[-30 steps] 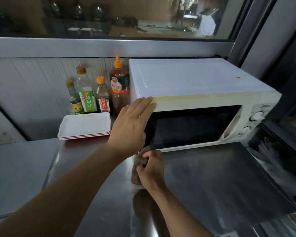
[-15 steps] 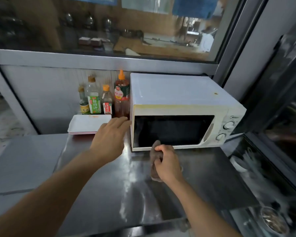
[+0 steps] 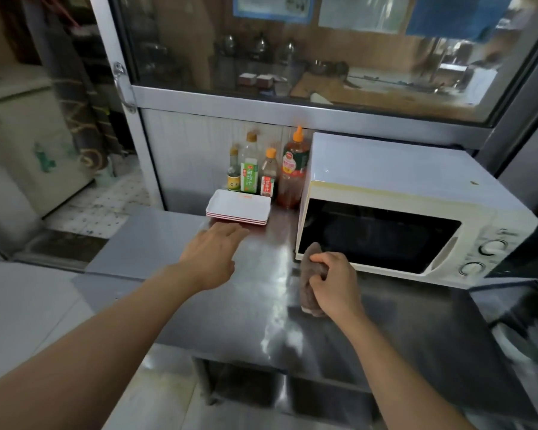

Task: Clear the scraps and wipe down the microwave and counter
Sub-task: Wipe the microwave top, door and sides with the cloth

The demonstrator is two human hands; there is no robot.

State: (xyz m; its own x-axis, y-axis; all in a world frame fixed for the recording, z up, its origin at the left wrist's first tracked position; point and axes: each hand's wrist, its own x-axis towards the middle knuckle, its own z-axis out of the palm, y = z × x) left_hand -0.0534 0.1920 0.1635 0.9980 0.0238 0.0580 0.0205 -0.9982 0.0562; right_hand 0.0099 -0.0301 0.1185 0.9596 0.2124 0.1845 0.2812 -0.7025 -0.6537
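On steel counter (image 3: 230, 305): right hand (image 3: 334, 282) clutching brown rag (image 3: 309, 293) beside microwave (image 3: 401, 197); left hand (image 3: 213, 252) flat, empty, fingers spread near 2 stacked trays (image 3: 238, 207). Risk: careless sweep shoves trays into 4 bottles (image 3: 269, 172), toppling them.

**Two bare arms, nothing worn**

Only the two forearms and hands of the person are visible. The left hand (image 3: 213, 254) has no glove, no ring and no watch, and the left forearm is uncovered up to the lower left corner of the frame. The right hand (image 3: 334, 282) is also bare, with nothing on its wrist. The right forearm shows no sleeve before it leaves the bottom edge. No clothing enters the view at all.
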